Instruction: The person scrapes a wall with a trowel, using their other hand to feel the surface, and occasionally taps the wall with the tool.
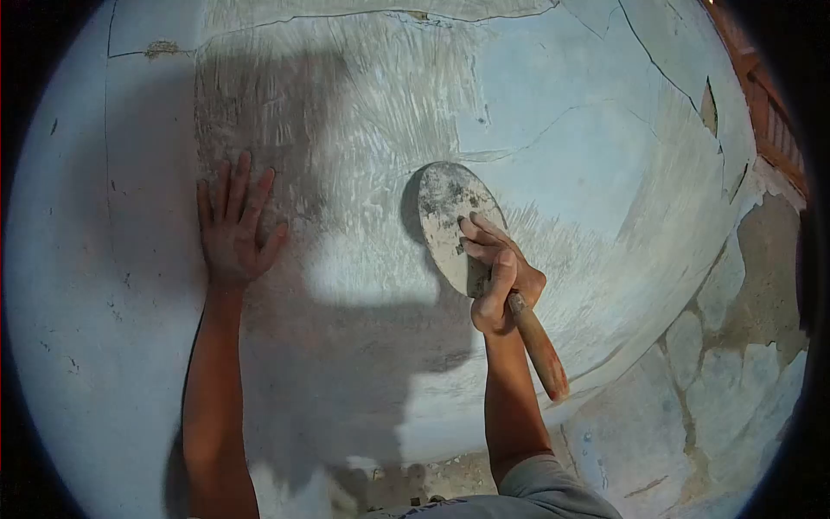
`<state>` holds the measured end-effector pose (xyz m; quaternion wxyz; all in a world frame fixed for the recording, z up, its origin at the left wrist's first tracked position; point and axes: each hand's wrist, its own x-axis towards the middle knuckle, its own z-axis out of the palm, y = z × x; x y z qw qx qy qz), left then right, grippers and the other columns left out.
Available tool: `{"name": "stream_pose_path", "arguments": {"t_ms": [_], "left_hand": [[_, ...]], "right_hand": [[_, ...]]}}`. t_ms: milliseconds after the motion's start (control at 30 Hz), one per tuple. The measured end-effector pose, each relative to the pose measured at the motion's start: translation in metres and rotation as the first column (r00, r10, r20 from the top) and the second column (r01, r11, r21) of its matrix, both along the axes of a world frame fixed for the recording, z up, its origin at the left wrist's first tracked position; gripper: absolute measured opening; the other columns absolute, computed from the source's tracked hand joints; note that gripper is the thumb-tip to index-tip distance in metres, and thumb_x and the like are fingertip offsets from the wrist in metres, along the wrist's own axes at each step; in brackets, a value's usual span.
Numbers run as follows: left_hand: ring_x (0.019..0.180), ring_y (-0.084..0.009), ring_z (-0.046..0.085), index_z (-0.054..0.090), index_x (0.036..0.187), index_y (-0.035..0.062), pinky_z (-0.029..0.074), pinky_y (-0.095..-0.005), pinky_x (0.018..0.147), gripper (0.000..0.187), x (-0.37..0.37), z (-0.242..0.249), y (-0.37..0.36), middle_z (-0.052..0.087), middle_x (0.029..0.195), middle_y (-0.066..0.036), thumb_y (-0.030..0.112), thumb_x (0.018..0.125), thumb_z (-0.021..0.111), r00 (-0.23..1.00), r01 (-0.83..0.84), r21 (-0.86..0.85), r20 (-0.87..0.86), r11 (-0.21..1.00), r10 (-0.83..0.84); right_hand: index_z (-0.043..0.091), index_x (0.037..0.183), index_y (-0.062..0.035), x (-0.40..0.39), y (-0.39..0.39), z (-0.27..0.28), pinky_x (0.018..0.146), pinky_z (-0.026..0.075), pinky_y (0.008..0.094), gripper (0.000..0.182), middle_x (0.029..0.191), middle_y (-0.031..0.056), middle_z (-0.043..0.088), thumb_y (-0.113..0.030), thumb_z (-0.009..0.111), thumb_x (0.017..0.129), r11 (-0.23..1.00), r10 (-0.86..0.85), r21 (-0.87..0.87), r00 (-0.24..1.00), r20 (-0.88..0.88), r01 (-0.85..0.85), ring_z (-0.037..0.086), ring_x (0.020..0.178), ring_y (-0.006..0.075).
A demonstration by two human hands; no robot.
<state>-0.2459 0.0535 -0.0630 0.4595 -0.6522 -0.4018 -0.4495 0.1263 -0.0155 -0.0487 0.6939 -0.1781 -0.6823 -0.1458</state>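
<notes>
My left hand (235, 238) lies flat against the pale blue wall (553, 147), fingers spread, with nothing held. In my right hand (510, 281) is a trowel (443, 208) with a rounded, plaster-smeared blade. Its worn wooden handle (540, 350) points down past my wrist. My fingers press on the lower part of the blade, while the thumb crosses near its neck. The blade appears to lie against or very close to a scratched patch (380, 156) of the wall; the exact contact is hidden.
Cracks cross the upper wall, with a chipped gap (709, 108) at upper right. Peeling, broken plaster (726, 381) covers the lower right surface. A reddish-brown wooden structure (765, 112) stands at the right edge. My shadow falls over the left and lower wall.
</notes>
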Motion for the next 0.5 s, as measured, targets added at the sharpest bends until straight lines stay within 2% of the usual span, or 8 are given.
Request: {"name": "stream_pose_path", "arguments": {"t_ms": [100,167,233,267,367,400,500], "left_hand": [[0.162,-0.0423,0.026,0.042,0.166,0.0230,0.013,-0.0675,0.128,0.076,-0.001,0.000,-0.002,0.031,0.176,-0.013,0.038,0.096,0.066,1.000,0.000,-0.020,-0.007,1.000,0.000],[0.161,-0.0423,0.026,0.041,0.166,0.0236,0.013,-0.0677,0.128,0.077,-0.001,-0.002,0.002,0.031,0.176,-0.013,0.038,0.095,0.067,1.000,0.021,0.006,-0.009,1.000,-0.021],[0.161,-0.0422,0.026,0.041,0.166,0.0240,0.013,-0.0677,0.128,0.077,-0.001,0.000,0.004,0.031,0.176,-0.012,0.039,0.095,0.067,1.000,0.019,0.022,-0.008,1.000,-0.019],[0.161,-0.0421,0.026,0.041,0.166,0.0240,0.013,-0.0678,0.128,0.077,-0.002,0.000,0.004,0.031,0.176,-0.012,0.039,0.095,0.066,1.000,0.013,0.015,-0.010,1.000,-0.013],[0.162,-0.0411,0.026,0.040,0.166,0.0266,0.013,-0.0685,0.128,0.078,-0.002,-0.004,0.000,0.030,0.176,-0.011,0.041,0.096,0.068,1.000,0.016,0.000,-0.008,1.000,-0.016],[0.162,-0.0406,0.026,0.040,0.167,0.0278,0.013,-0.0689,0.128,0.078,-0.002,-0.001,0.002,0.030,0.177,-0.010,0.042,0.096,0.069,1.000,0.020,0.007,0.000,1.000,-0.020],[0.162,-0.0408,0.026,0.038,0.167,0.0279,0.012,-0.0688,0.128,0.079,-0.001,-0.002,0.003,0.030,0.177,-0.010,0.042,0.096,0.068,1.000,0.028,0.014,0.007,1.000,-0.028]], "right_hand": [[0.075,0.096,0.0160,-0.013,0.008,0.033,0.096,0.060,0.0419,0.054,0.100,0.0290,0.079,-0.021,0.041,0.115,1.000,0.013,-0.028,0.996,-0.083,-0.016,0.077,0.103,0.0332],[0.074,0.093,0.0153,-0.022,0.011,0.062,0.097,0.059,0.0424,0.055,0.101,0.0278,0.079,-0.022,0.041,0.116,0.992,0.049,-0.106,0.991,-0.121,-0.062,0.077,0.106,0.0352],[0.075,0.093,0.0151,-0.024,0.009,0.080,0.097,0.059,0.0424,0.056,0.102,0.0275,0.079,-0.024,0.041,0.116,0.998,0.027,-0.051,0.997,-0.069,-0.031,0.077,0.106,0.0356],[0.075,0.091,0.0150,-0.022,0.003,0.073,0.097,0.060,0.0434,0.057,0.103,0.0286,0.079,-0.023,0.041,0.115,0.997,-0.004,-0.076,0.997,-0.072,-0.002,0.077,0.108,0.0369],[0.077,0.097,0.0124,-0.004,0.000,0.013,0.085,0.064,0.0374,0.046,0.098,0.0249,0.080,-0.018,0.046,0.112,0.996,-0.078,-0.057,0.995,-0.068,0.074,0.081,0.094,0.0296],[0.077,0.095,0.0130,-0.008,0.000,0.010,0.087,0.065,0.0400,0.048,0.098,0.0262,0.080,-0.019,0.045,0.113,1.000,0.011,0.028,0.998,-0.067,-0.010,0.081,0.099,0.0308],[0.075,0.086,0.0124,-0.012,0.011,0.029,0.098,0.060,0.0446,0.056,0.102,0.0276,0.079,-0.020,0.040,0.115,1.000,-0.014,0.017,0.997,-0.075,0.015,0.077,0.107,0.0387]]}}
